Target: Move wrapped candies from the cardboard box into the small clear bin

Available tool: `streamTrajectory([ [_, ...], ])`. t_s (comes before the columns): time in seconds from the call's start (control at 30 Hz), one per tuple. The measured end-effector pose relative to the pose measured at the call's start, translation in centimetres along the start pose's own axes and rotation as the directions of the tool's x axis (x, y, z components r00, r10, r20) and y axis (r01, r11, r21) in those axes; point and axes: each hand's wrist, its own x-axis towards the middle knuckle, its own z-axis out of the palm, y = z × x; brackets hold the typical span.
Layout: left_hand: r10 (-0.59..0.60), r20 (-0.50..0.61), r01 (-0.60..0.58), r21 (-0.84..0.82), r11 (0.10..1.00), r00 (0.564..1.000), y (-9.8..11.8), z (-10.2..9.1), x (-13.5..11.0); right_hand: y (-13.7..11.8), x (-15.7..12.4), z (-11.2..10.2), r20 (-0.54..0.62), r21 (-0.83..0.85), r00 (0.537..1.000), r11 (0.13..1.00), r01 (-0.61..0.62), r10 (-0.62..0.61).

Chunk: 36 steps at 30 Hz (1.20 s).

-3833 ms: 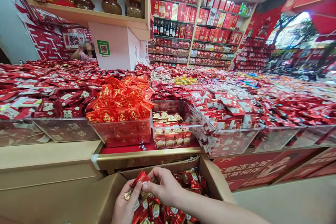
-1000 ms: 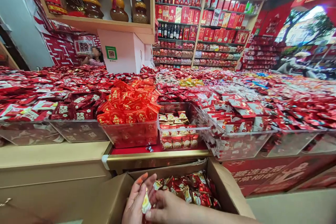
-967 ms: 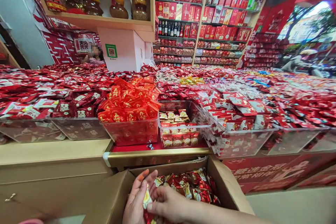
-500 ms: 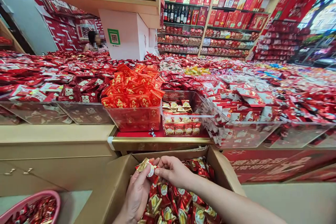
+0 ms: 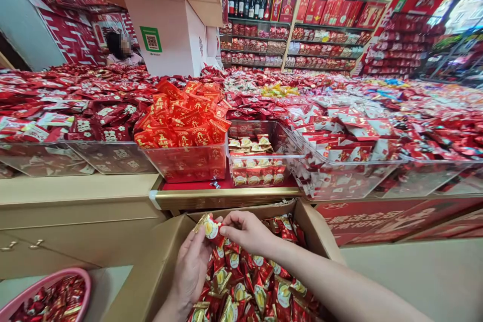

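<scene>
One durian candy [image 5: 213,231] was up in front of me, over the near side of an open cardboard box [image 5: 319,231]. Both my hands were on it. My left hand [image 5: 192,261] pinched it near the gold end, thumb on top and fingers under. My right hand [image 5: 251,231] pinched the red end between thumb and finger. Its yellow fruit picture faced up. I cannot tell if my left fingers hid more candies below.

Lots of the same kind of candy [image 5: 260,292] lay in the box, all mixed up and pointing every way. So plenty was left there, not lined up.

Up on the counter, past the box, stood a clear tub [image 5: 296,156] with candies in neat rows [image 5: 258,177]. They looked like the one I held. Through the front wall I could see two layers, one on top of the other. More rows sat behind them, and bare wall showed above those at the back, so I think the tub was only part full. The bin of orange-red packets [image 5: 184,131] beside it was heaped high over its rim. The candy I held was not in a row yet.
</scene>
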Motion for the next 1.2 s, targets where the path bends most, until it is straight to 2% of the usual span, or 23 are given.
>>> streamTrajectory([
  [0.13, 0.019, 0.003, -0.019, 0.058, 0.998, 1.0, -0.2, 0.1, 0.0, 0.3, 0.0, 0.4, -0.025, 0.04, 0.996, 0.996, 0.085, -0.084],
  [0.27, -0.017, 0.029, 0.015, 0.058, 0.998, 0.999, 0.0, 0.1, -0.1, 0.7, 0.4, 0.2, 0.018, 0.178, 0.997, 0.982, 0.068, -0.072],
  [0.33, -0.027, 0.013, 0.026, 0.074, 0.997, 1.0, 0.2, 0.0, -0.1, 0.5, 0.4, -0.2, 0.029, 0.127, 0.997, 0.99, 0.064, -0.069],
  [0.43, -0.025, -0.028, 0.03, 0.172, 0.985, 0.999, 0.5, -0.2, -0.1, 0.0, 0.1, -0.6, 0.052, -0.049, 0.993, 0.993, 0.109, -0.107],
  [0.5, -0.029, -0.053, 0.041, 0.233, 0.972, 0.998, 0.6, -0.2, 0.0, -0.3, -0.2, -0.5, 0.03, -0.118, 0.992, 0.985, 0.125, -0.122],
  [0.6, -0.021, -0.055, 0.032, 0.221, 0.975, 0.998, 0.7, -0.3, 0.3, -0.3, -0.2, -0.2, -0.035, -0.095, 0.995, 0.991, 0.092, -0.095],
  [0.73, 0.005, -0.033, 0.002, 0.233, 0.972, 0.999, 0.5, -0.6, 0.6, -0.1, 0.0, 0.0, -0.007, -0.062, 1.0, 0.998, 0.002, -0.003],
  [0.9, 0.089, -0.064, -0.056, 0.402, 0.914, 0.994, 0.0, -1.0, 0.9, -0.1, 0.1, -0.2, -0.007, -0.108, 0.998, 0.992, 0.059, -0.06],
  [0.97, 0.07, -0.098, -0.028, 0.376, 0.926, 0.993, -0.2, -1.0, 1.0, -0.1, 0.1, -0.2, -0.02, -0.052, 0.998, 0.997, 0.052, -0.053],
  [1.03, 0.001, -0.106, 0.028, 0.276, 0.961, 0.994, -0.2, -1.1, 1.2, -0.1, 0.2, -0.2, -0.04, 0.021, 0.998, 0.999, 0.041, -0.04],
  [1.2, -0.138, -0.05, 0.142, 0.085, 0.986, 0.989, 0.0, -1.2, 1.3, 0.1, 0.7, 0.1, -0.045, 0.167, 0.999, 0.986, 0.027, -0.02],
])
